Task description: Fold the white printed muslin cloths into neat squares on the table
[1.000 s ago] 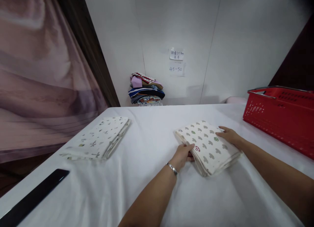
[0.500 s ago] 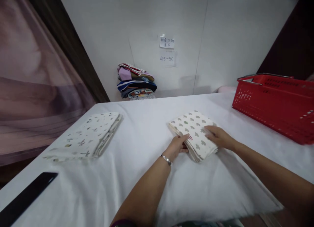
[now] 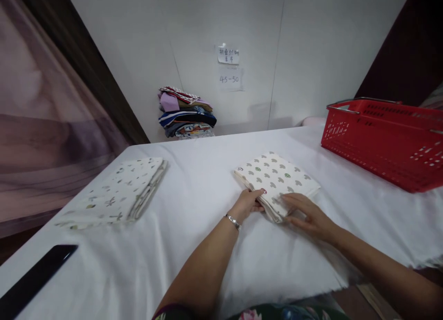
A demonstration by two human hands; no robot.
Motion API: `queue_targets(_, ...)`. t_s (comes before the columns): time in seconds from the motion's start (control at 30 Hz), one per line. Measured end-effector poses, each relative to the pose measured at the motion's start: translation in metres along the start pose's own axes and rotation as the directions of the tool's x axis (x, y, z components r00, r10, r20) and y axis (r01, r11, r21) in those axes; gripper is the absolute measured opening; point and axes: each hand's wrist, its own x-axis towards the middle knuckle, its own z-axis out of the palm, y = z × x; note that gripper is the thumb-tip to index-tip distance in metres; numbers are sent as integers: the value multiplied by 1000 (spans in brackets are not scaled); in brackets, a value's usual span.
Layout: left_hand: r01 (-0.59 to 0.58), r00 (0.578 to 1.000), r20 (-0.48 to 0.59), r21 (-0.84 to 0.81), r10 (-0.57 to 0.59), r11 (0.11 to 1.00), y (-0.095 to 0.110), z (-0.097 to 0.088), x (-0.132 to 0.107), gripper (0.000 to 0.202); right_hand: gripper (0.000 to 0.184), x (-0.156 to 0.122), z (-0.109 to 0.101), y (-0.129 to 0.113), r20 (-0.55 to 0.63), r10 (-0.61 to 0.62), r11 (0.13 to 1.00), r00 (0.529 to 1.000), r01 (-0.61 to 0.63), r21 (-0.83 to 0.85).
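A folded white cloth [image 3: 268,172] with grey mushroom prints and a few small coloured ones lies on the white-covered table, its layers showing along the near left edge. That edge is pinched by my left hand [image 3: 247,203], thumb on top and fingers underneath. My right hand [image 3: 309,216] rests over the near right side of the same cloth, fingers stretched out on the top layer, thumb apart and lower. It hides part of the near edge. To the left lies another folded white cloth [image 3: 121,186] with small plant prints, touched by neither hand.
A red plastic basket [image 3: 377,149] with a metal handle stands at the right. Behind the table's far edge rises a pile of folded fabrics [image 3: 187,114]. A long black object [image 3: 36,278] lies at the near left. Paper signs [image 3: 230,78] hang on the wall.
My right hand has moved from the cloth's right side toward its near corner. The cloth's top now spreads farther right. My left hand keeps its hold, and the view has shifted slightly.
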Motion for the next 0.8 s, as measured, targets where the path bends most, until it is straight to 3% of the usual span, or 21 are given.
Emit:
queue_targets(0.1,8,1000,-6,4,-8,1000,-1,0,0,42,55,-3,13,-6,40,-115,982,993,119,-145)
queue_targets(0.2,0,1000,5,1,0,1000,-2,-2,0,42,55,-2,15,-10,65,-130,964,989,142,-226)
queue_targets(0.33,-8,1000,13,-27,9,1000,-3,-2,2,47,62,-1,15,-14,88,-151,958,985,168,-232)
queue_targets(0.5,-2,1000,-14,9,2,1000,-5,-1,3,49,61,-9,31,-15,90,-191,955,977,206,-214)
queue_targets(0.63,-9,1000,-15,2,9,1000,-6,-2,3,47,51,-11,24,-11,90,-93,990,992,102,-96)
queue_targets(0.73,-4,1000,-23,-12,4,1000,-5,-3,2,52,38,5,2,7,23,103,994,994,-102,-40)
queue_targets(0.8,8,999,-38,-2,-8,1000,-3,-2,1,53,37,24,-14,32,-65,242,966,968,-247,-75)
